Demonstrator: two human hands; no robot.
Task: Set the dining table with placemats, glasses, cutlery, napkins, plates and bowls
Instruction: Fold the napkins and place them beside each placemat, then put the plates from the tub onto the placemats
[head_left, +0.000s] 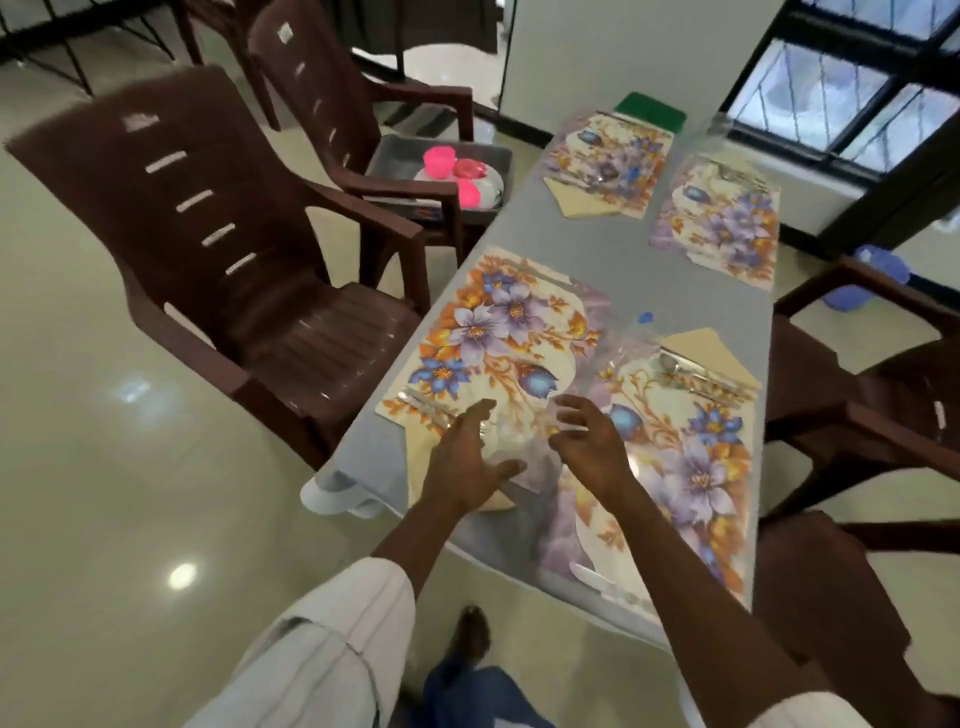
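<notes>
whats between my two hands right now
In the head view, a blurred clear shape, probably a glass, sits between the left hand and right hand, over the near-left placemat.

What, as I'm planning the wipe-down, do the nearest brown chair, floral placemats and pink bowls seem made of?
The brown chair: moulded plastic, by its one-piece slotted back and sheen. The floral placemat: thin sheet, probably laminated or vinyl, since it lies flat with printed flowers and slight gloss; blur leaves this open. The pink bowls: likely plastic, from bright colour and soft shine.
</notes>
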